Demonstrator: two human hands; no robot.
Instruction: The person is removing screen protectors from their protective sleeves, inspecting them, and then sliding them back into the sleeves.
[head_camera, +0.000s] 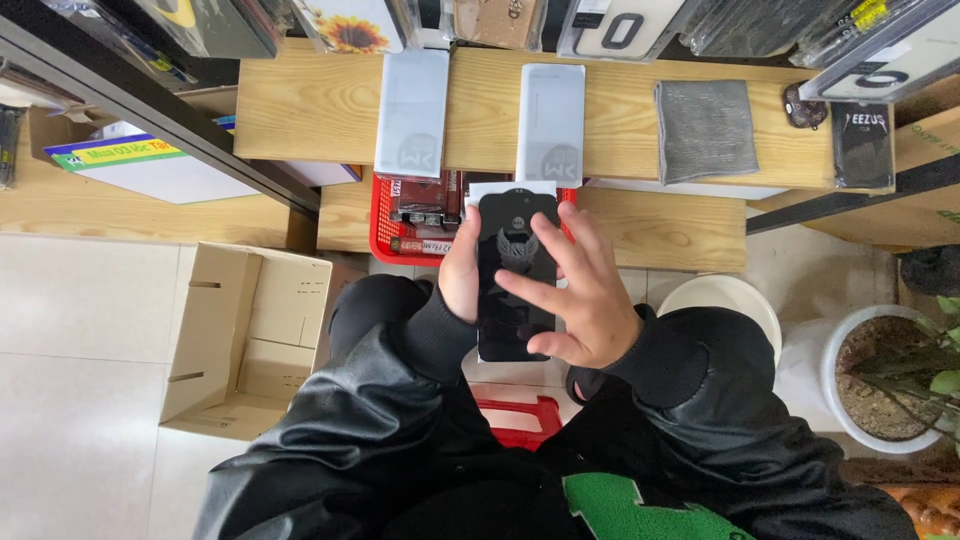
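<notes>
Holding: the left hand (460, 275) grips the left edge of a black phone (512, 285), thumb side wrapped round it, so the flat face stays turned up toward the camera.
Pressing: the right hand (585, 300) lies open over the phone's right half, fingers (535, 292) spread across the glass; it clasps nothing, seemingly smoothing the face.
Phone position: between both hands, above the lap, upright along its length, a white sheet (510, 190) showing at its far end.
Near left: an open cardboard box (245, 335) sits on the floor.
Behind the phone: a red basket (385, 235) holds small packs.
Far: the wooden bench (620, 110) carries two pale flat packs (412, 110) and a grey cloth (705, 128), laid within reach.
</notes>
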